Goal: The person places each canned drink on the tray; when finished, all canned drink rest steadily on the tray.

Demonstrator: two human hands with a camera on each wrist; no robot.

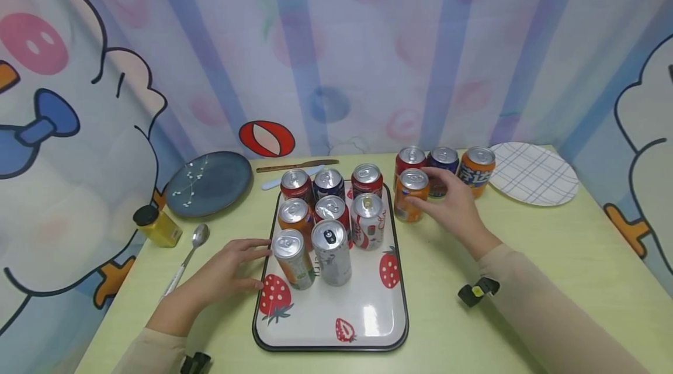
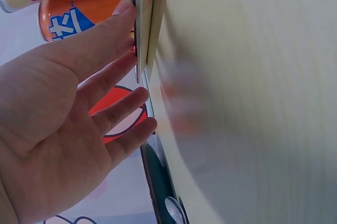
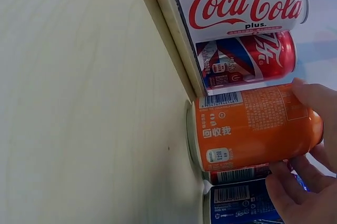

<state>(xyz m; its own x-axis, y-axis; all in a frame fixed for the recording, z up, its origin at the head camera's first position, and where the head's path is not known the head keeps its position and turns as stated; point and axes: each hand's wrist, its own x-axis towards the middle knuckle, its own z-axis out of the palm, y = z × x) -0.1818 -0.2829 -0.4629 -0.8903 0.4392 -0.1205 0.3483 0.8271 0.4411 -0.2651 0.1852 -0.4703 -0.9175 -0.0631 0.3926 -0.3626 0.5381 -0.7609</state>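
Note:
My right hand grips an orange soda can just right of the tray, thumb on the near side and fingers curled round the far side. In the right wrist view the orange can stands upright, its base at the table. My left hand is at the left edge of the white strawberry tray, fingers loosely spread and fingertips right at the rim. Several cans stand on the tray, among them a tall silver can, a slim Red Bull can and a white Coca-Cola plus can.
Behind the held can stand a red can, a dark blue can and an orange can. A checked plate lies far right. At left are a dark plate, a yellow jar and a spoon; a knife lies behind the tray.

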